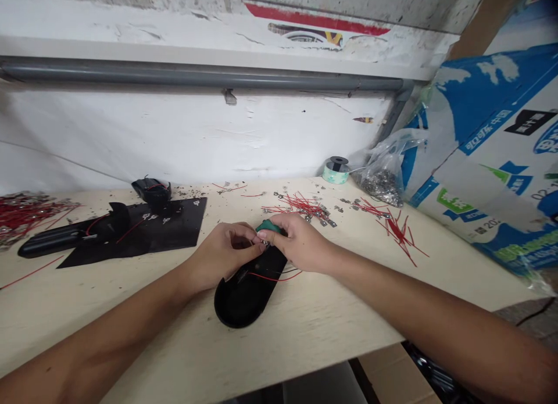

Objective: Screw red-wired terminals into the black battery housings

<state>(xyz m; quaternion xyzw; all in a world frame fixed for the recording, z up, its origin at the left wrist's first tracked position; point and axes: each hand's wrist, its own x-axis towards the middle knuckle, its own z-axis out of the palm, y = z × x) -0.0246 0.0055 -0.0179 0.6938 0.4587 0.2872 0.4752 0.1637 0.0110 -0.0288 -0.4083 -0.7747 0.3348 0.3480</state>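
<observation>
A long black plastic housing [242, 305] with a rounded, hollow near end lies on the table in front of me. My left hand [222, 253] is closed at its upper part, thumb and fingers pinching near a small shiny metal piece [264, 242]. From the other side my right hand [300, 241] is closed around a small green object [267, 225], whose kind I cannot make out. Both sets of fingertips meet over the housing and hide its far end. A red wire [279, 279] loops out of the housing's right side, with a dark wire beside it.
Red wires with metal tabs [303, 205] lie beyond my hands, more red wires [399, 232] at right. On the left are a black mat [178, 229], black housing parts [72, 232] and a wire pile [26, 215]. A tape roll [335, 171], a bag [381, 180] and a carton [488, 160] stand behind.
</observation>
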